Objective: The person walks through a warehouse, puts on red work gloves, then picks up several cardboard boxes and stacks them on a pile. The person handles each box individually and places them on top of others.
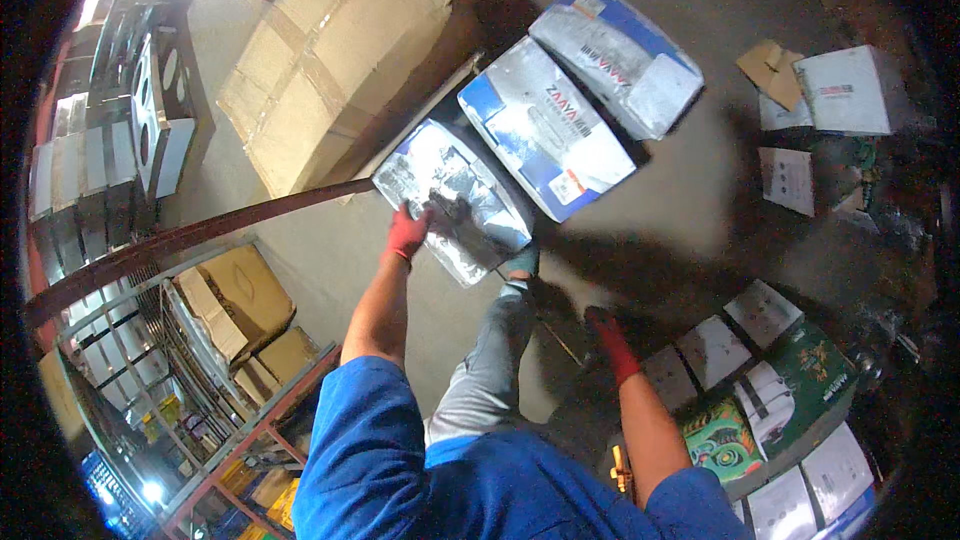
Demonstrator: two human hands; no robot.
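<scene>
My left hand (412, 228), in a red glove with dark fingers, lies with fingers apart on a white box wrapped in shiny clear plastic (465, 175). Crumpled film hangs at the box's near side. My right hand (610, 335), in a dark glove with a red cuff, hangs low to the right, apart from the boxes. Its fingers blend into the dark floor. Beyond the wrapped box lie a white and blue box (545, 125) and a second similar box (620, 55), side by side in a slanting row. My left foot stands close to the wrapped box.
A large taped brown carton (330, 50) stands at the far left. A rusty metal bar (200, 230) crosses toward the boxes. Metal racks with cartons (245, 300) stand at left. Green and white boxes (800, 390) are stacked at right, with more white boxes (845, 90) beyond.
</scene>
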